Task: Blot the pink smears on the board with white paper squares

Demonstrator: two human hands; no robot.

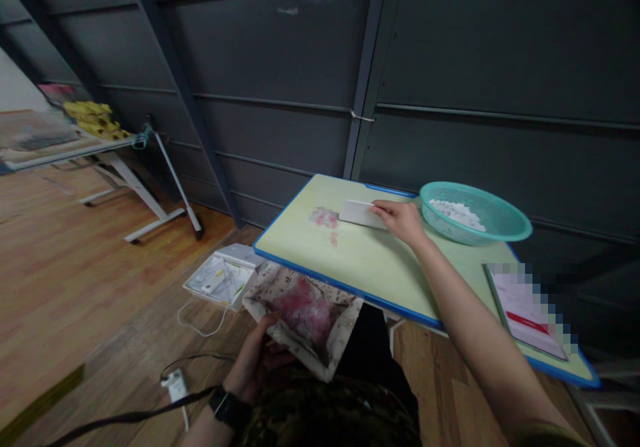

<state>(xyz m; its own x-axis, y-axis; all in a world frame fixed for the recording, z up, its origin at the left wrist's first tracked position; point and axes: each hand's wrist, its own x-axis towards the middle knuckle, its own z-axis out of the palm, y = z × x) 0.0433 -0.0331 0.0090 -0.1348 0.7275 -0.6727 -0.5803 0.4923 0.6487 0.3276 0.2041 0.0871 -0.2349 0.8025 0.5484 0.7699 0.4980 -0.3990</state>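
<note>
My right hand [400, 219] pinches one end of a flat white rectangular piece [360, 212], its long edge down on the pale yellow tabletop [370, 260]. Just left of that piece lies a small patch of pink and white bits [324, 217], with a fainter pink smear below it. My left hand [265, 347] grips the near left side of an open box with a spotted pattern [265, 280], held below the table's front edge. Pink and white loose material [305, 310] fills part of the box; what exactly it is, I cannot make out.
A green plastic basket [505, 217] with white pieces stands at the table's back right. A tablet-like panel [525, 314], partly blurred, lies at the right. On the floor are a white box [220, 280] and a power strip [176, 386] with cables. Another table [75, 150] stands far left.
</note>
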